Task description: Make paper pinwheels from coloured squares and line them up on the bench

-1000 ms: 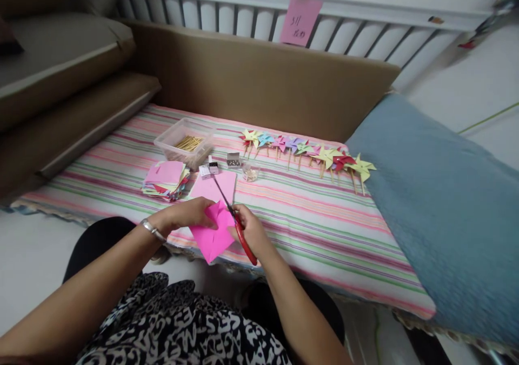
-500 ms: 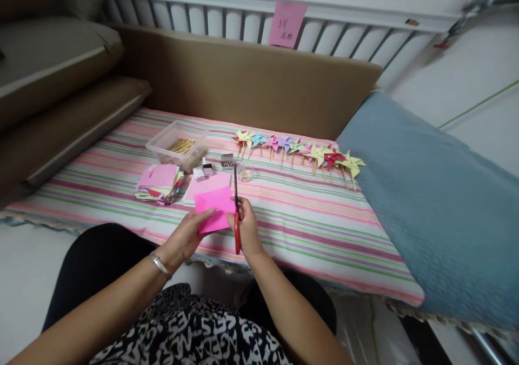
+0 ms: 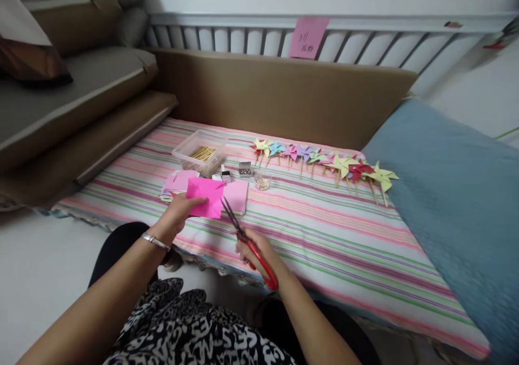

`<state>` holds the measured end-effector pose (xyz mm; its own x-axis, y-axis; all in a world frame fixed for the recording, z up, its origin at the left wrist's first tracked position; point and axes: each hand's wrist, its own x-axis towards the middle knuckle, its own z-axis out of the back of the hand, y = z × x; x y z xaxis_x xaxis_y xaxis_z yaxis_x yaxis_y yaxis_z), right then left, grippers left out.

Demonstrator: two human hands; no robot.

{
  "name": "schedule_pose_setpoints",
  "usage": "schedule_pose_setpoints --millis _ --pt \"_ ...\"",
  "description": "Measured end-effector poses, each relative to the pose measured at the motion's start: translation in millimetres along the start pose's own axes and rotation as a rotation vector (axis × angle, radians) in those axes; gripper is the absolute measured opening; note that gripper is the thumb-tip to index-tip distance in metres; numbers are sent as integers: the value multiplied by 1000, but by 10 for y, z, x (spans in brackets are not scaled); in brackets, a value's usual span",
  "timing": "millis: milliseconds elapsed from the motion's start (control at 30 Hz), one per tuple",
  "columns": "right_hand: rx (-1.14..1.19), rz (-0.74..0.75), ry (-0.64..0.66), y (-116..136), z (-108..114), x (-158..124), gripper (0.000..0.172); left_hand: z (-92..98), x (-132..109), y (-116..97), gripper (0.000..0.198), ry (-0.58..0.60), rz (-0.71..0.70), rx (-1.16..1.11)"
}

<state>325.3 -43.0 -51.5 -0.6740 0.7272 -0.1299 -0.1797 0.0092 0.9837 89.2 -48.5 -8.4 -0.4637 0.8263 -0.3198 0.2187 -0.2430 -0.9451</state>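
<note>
My left hand (image 3: 177, 212) pinches a bright pink paper square (image 3: 205, 197) and holds it up over the striped cloth (image 3: 308, 219). My right hand (image 3: 259, 251) grips red-handled scissors (image 3: 247, 240); their blades are slightly apart and point up-left at the paper's lower right corner. A paler pink sheet (image 3: 236, 196) lies flat just behind the blades. A stack of coloured paper squares (image 3: 176, 183) sits behind my left hand.
A clear tub of wooden sticks (image 3: 199, 151) stands at the back left, with small boxes (image 3: 244, 168) and a little cup (image 3: 262, 180) beside it. A row of paper pinwheels (image 3: 324, 162) runs to the right. A blue cushion (image 3: 454, 203) lies at right, brown cushions at left.
My left hand has lifted the pink paper up and to the left, away from the scissors. My right hand has dropped lower and tilted the scissors from upright to slanting.
</note>
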Motion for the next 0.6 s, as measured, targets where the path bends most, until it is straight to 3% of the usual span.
schedule_pose_setpoints --millis 100,267,600 --pt "-52 -83 74 17 -76 -40 39 54 26 -44 35 31 -30 29" --pt "-82 -144 55 51 -110 -19 32 117 57 -106 39 62 9 37" --pt "-87 -150 49 129 -94 -28 28 132 17 -155 39 122 69 25"
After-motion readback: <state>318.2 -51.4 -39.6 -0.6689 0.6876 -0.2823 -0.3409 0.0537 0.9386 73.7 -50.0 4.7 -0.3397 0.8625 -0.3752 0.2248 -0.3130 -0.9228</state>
